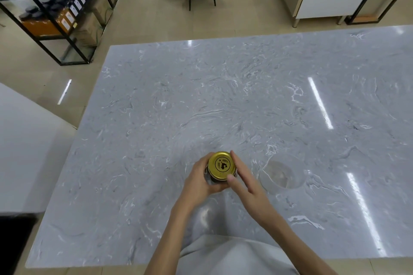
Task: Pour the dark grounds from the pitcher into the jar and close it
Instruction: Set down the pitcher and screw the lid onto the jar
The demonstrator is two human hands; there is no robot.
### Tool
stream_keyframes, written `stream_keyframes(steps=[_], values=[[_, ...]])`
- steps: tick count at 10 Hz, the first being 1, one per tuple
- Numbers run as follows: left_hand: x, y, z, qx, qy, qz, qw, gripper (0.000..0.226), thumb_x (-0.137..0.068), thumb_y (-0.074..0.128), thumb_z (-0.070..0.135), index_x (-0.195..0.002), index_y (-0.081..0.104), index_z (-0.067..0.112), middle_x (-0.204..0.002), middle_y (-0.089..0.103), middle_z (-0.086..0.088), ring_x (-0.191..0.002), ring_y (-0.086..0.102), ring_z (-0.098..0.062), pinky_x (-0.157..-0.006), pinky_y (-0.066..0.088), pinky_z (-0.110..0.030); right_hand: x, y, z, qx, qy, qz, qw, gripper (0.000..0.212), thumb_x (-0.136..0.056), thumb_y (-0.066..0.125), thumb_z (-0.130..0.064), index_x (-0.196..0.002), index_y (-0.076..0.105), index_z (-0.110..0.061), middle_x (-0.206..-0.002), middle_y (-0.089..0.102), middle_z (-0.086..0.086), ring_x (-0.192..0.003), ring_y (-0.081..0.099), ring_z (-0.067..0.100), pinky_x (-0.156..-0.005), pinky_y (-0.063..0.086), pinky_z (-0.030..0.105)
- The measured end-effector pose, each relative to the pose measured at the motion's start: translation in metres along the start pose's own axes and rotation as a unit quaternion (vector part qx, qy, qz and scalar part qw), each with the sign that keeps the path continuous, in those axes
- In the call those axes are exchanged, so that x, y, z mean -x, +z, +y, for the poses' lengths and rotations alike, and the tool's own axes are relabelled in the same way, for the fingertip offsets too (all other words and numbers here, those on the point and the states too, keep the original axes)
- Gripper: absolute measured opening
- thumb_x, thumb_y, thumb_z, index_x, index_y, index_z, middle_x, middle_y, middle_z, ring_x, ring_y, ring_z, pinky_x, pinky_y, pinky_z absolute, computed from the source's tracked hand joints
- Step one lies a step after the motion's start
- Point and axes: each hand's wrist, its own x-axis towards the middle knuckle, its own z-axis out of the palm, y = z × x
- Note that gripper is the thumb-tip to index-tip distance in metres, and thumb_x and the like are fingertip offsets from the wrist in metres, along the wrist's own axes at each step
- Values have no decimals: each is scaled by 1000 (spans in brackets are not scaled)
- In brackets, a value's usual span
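Jar on desk, dark contents inside, gold lid seated. Left hand grip wrapped round jar; right hand fingertips pinching lid rim. Clear pitcher just beside, apparently empty. Pouring judged done; final tightening remains.

Lid logo txt illegible

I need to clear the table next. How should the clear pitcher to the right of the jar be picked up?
Probably by the clear pitcher's side wall, coming from the right: it stands upright with its mouth up, no handle is discernible, and both hands are at the jar on its left.
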Motion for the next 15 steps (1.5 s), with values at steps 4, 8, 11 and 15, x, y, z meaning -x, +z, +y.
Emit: stream_keyframes(steps=[4, 8, 11, 15], values=[[-4, -2, -4, -21, 4, -14, 1000, 62, -68, 86, 31, -108, 55, 67, -108, 69, 34, -96, 69, 13, -66, 55, -6, -67, 22, -20, 343, -239, 38, 908, 19, -91, 66, -20, -107, 75, -18, -111, 73, -2, -109, 65, 16, -88, 53, 33], [-21, 19, 0, -174, -22, 92, 980, 25, -82, 54, 35, -62, 46, 47, -55, 54, 16, -60, 60, 7, -44, 36, -10, -74, 56, -10, 342, -230, 276, 868, 12, -82, 66, -14, -71, 71, -15, -74, 71, -5, -75, 65, 16, -61, 49, 26], [-18, -30, 6, -91, 35, -100, 990, 54, -70, 85, 37, -109, 58, 62, -114, 68, 31, -104, 67, 11, -81, 51, -3, -80, 15, 8, 448, -384, -7, 807, 22, -91, 60, -37, -102, 68, -20, -106, 68, -2, -94, 59, 21, -77, 50, 32], [-14, 11, -11, -101, -17, 92, 991, 29, -89, 61, 20, -110, 63, 40, -104, 61, 26, -93, 65, 18, -80, 51, -2, -79, 46, -4, 493, -264, 186, 808, 12, -86, 60, -28, -82, 67, -18, -91, 68, -1, -88, 61, 25, -69, 48, 38]])
